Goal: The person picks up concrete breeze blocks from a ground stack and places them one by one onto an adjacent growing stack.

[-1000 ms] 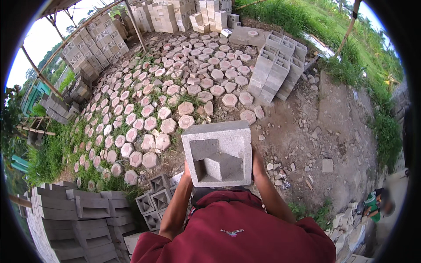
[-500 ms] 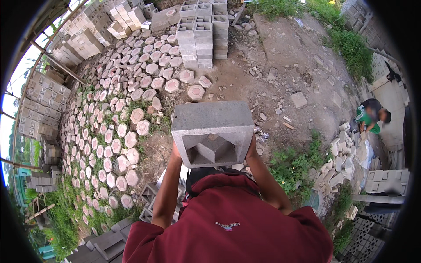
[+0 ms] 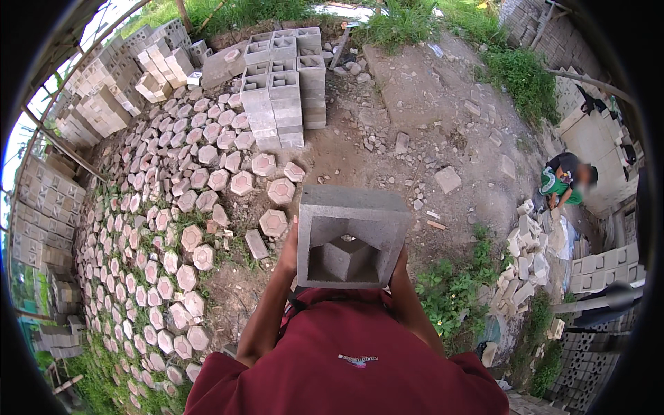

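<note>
A grey concrete ventilation block [image 3: 353, 200] is held up in front of my body, its square hollow face turned toward me. Inside the frame, slanted faces meet at a ridge, with a small opening near the top. My left hand [image 3: 290, 249] presses on the block's left side, and my right hand [image 3: 398, 268] grips its right side. Most of the fingers are hidden behind or beside the block. Ahead and slightly left stands a tall stack of similar hollow blocks [image 3: 277, 111] on the dirt.
Hexagonal pavers [image 3: 191, 238] cover the ground on the left. Rubble and broken blocks [image 3: 523, 256] lie at right beside a crouching person [image 3: 564, 181]. Weeds [image 3: 453, 283] grow near my right arm. More block stacks [image 3: 45, 207] line the far left. A loose flat slab [image 3: 447, 180] lies ahead.
The block has tilted so more of its hollow face shows, and it sits lower and slightly right in view. The block stack ahead has come closer as the view shifted.
</note>
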